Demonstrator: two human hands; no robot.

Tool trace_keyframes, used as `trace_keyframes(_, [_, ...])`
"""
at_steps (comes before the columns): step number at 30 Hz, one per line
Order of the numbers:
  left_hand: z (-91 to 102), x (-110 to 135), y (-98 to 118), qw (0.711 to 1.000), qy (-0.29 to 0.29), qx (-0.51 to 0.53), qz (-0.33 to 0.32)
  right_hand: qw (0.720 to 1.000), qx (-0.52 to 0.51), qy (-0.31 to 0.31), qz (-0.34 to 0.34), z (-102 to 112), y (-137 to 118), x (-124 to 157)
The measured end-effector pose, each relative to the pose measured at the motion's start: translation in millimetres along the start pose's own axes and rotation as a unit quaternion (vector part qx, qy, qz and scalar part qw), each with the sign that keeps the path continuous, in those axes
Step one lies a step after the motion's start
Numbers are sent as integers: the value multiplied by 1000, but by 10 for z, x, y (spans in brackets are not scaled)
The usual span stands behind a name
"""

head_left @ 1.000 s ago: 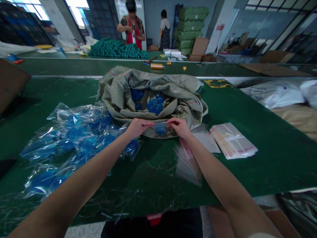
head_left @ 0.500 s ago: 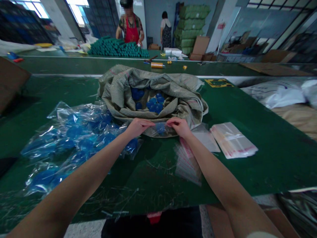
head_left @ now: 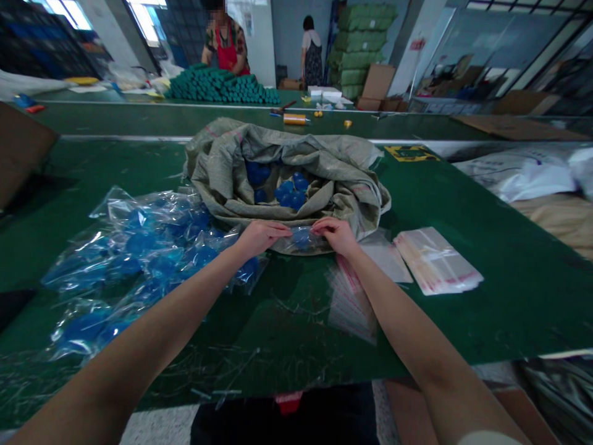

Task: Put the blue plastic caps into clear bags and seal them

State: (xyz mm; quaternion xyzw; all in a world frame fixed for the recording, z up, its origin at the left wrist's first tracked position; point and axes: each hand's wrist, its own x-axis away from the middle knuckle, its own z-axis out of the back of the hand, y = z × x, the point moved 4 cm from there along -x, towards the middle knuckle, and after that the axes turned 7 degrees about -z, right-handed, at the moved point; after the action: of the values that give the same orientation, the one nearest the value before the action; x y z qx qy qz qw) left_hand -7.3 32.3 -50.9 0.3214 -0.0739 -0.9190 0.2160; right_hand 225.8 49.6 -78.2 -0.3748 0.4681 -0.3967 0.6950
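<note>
My left hand (head_left: 262, 238) and my right hand (head_left: 336, 235) pinch opposite edges of a clear plastic bag (head_left: 302, 239) holding a blue ball. That bag lies against the front fold of a grey-green woven sack (head_left: 222, 179), whose open middle holds loose blue balls (head_left: 290, 194). To the left of my left hand is a heap of sealed plastic bags with blue balls (head_left: 139, 253). Below my right hand lies a spread of empty clear bags (head_left: 352, 303), and a flat stack of clear bags (head_left: 438, 261) sits further right.
The green-topped workbench (head_left: 467, 327) runs across the view. White sacks (head_left: 523, 176) lie at the right. A further bench holds green bundles (head_left: 217, 88) and a tape roll (head_left: 294, 119). A co-worker in a red apron (head_left: 227, 49) stands behind it, and another person (head_left: 312, 52) stands beyond.
My hands stay on the bag with little movement. The view has tilted slightly, and the co-worker in the red apron has shifted left and leans over the far bench.
</note>
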Motion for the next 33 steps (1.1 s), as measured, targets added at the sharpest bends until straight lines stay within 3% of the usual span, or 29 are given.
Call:
trace_keyframes(11, [-6,16,38,998,-39,-46,8,1000,13,1,-26,-12,-20,2])
trace_keyframes(20, [-34,49,17,991,-64,-116,-6,996,-47,-26,-76,-30,38,11])
trace_keyframes(33, [-40,50,-33,993,-67,-90,26,996,15,-48,-76,-28,11,8])
